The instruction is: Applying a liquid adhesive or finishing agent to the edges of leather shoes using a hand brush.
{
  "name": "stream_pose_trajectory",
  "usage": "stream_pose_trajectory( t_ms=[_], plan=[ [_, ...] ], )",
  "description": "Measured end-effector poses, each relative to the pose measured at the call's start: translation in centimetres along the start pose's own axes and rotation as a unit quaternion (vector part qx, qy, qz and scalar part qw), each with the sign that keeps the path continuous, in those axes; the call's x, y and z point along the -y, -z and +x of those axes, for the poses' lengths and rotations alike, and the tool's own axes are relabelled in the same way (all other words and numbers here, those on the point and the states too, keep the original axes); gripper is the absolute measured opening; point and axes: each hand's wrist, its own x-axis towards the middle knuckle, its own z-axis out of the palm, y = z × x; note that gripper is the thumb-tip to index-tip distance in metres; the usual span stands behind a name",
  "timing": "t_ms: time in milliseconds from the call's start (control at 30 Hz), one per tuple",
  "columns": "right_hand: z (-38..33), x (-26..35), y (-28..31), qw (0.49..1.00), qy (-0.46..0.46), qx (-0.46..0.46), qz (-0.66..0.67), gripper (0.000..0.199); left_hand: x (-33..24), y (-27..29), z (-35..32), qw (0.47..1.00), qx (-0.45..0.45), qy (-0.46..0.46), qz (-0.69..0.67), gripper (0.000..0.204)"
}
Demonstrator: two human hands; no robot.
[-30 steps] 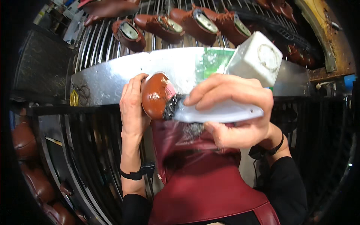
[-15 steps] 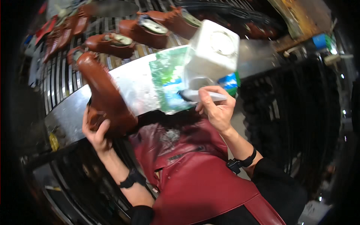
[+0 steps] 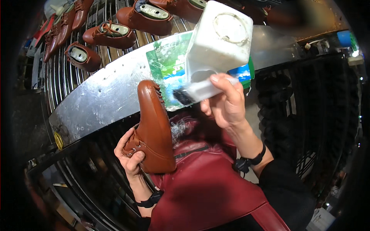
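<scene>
While the head view is taking in both hands, the left hand (image 3: 130, 158) is gripping a brown leather shoe (image 3: 155, 125) around its laced opening, thumb pressing beside the laces (image 3: 135, 145). The shoe is pointing its toe away from the body, above the dark red apron (image 3: 204, 184); this hold is probably leaving the toe and side free of fingers. The right hand (image 3: 230, 104) is closing on the pale handle of a blurred brush (image 3: 206, 90), whose dark bristles are hovering apart from the shoe. A white square container (image 3: 221, 46) is standing near the brush on the metal worktop (image 3: 104, 92), perhaps for easy reach; its contents are not showing. A green printed sheet (image 3: 163, 57) is lying beside it. Beyond, brown shoes (image 3: 90, 35) on a rod rack (image 3: 54, 90) are holding pale forms (image 3: 152, 10)
</scene>
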Motion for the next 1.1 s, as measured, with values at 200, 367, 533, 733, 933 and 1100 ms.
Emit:
stream_pose_trajectory(
  t_ms=[200, 367, 533, 733, 933, 1100],
  plan=[
    [-1.0, -0.2, -2.5, 0.983, 0.019, 0.095, -0.156, 0.016, -0.4, -0.1, 0.1, 0.998, 0.027, 0.005, -0.054, 0.073],
    [-5.3, -2.5, -1.6, 0.955, 0.075, 0.181, -0.221, 0.017, -0.1, 0.1, 1.1, 0.993, 0.048, 0.003, -0.107, 0.066],
    [-9.0, -3.0, -1.8, 0.924, 0.085, 0.267, -0.260, 0.012, -0.3, 0.6, 2.3, 0.990, 0.044, 0.007, -0.135, 0.056],
    [-8.8, -1.1, -2.5, 0.915, 0.045, 0.266, -0.299, 0.014, -1.0, 0.7, 2.3, 0.993, -0.005, 0.019, -0.120, 0.046],
    [-8.9, -1.7, -3.1, 0.856, 0.198, 0.329, -0.345, 0.017, -1.6, 0.8, 1.8, 0.988, -0.006, 0.035, -0.151, 0.036],
    [-7.9, 0.7, -4.4, 0.815, 0.229, 0.413, -0.336, 0.024, -2.5, -2.6, 0.7, 0.963, -0.048, 0.042, -0.262, 0.035]
  ],
)
